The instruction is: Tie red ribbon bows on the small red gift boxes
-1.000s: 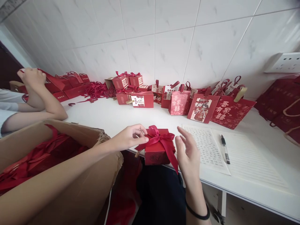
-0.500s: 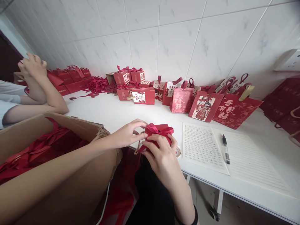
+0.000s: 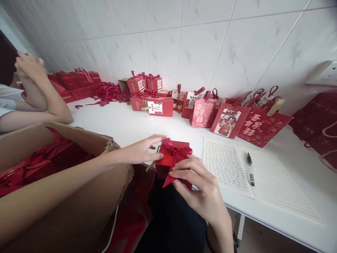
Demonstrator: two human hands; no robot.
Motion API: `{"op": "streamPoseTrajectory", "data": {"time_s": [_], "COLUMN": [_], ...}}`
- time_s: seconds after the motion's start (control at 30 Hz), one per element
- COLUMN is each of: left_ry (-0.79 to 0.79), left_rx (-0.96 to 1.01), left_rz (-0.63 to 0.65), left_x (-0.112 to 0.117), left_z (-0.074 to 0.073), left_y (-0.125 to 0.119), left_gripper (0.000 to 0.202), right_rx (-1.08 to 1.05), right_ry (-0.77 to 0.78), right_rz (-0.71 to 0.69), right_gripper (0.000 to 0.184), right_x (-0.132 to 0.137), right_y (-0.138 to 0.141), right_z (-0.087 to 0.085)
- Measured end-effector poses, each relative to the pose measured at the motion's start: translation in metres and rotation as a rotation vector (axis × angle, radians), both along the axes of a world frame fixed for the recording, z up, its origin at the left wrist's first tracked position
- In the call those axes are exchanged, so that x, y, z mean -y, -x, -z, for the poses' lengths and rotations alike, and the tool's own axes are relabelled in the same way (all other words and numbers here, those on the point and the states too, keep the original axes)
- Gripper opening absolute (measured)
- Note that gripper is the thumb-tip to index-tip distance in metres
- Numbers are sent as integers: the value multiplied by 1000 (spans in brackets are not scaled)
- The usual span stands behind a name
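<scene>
A small red gift box (image 3: 165,163) sits at the table's front edge, with a dark red satin ribbon (image 3: 179,152) tied in a bow over its top. My left hand (image 3: 146,149) grips the box's left side, its thumb on the near edge and its fingers toward the far corner. Between the thumb and fingertips of my right hand (image 3: 202,181) is a ribbon tail, drawn toward me over the front of the box. The right side of the box is hidden behind that hand. A twisted cord (image 3: 151,166) shows by the left side.
A cardboard carton (image 3: 105,186) of ribboned red boxes stands at my left. Along the wall are stacked red boxes (image 3: 137,86), loose ribbons (image 3: 112,92) and red gift bags (image 3: 228,121). Handwritten paper (image 3: 223,165) and a pen (image 3: 250,169) lie right. Another person's arm (image 3: 50,102) rests far left.
My right hand has moved right and toward me, pulling a ribbon tail down over the box front. More of the box top shows. My left hand stays at the left side.
</scene>
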State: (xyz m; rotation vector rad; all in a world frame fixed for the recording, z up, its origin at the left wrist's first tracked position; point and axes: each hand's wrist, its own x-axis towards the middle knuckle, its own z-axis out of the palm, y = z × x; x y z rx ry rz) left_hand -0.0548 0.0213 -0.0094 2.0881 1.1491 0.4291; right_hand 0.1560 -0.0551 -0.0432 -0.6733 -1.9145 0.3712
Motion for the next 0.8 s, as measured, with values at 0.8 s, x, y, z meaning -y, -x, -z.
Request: {"op": "streamPoseTrajectory", "data": {"time_s": [0.8], "left_ry": [-156], "left_rx": [38], "left_rz": [-413], "left_x": [11], "left_z": [-10], "left_y": [-24], "left_gripper": [27], "right_rx": [-512], "right_ry": [556], "right_rz": [294], "right_gripper": [32], "right_x": [-39], "right_y": [15], "right_z": [20]}}
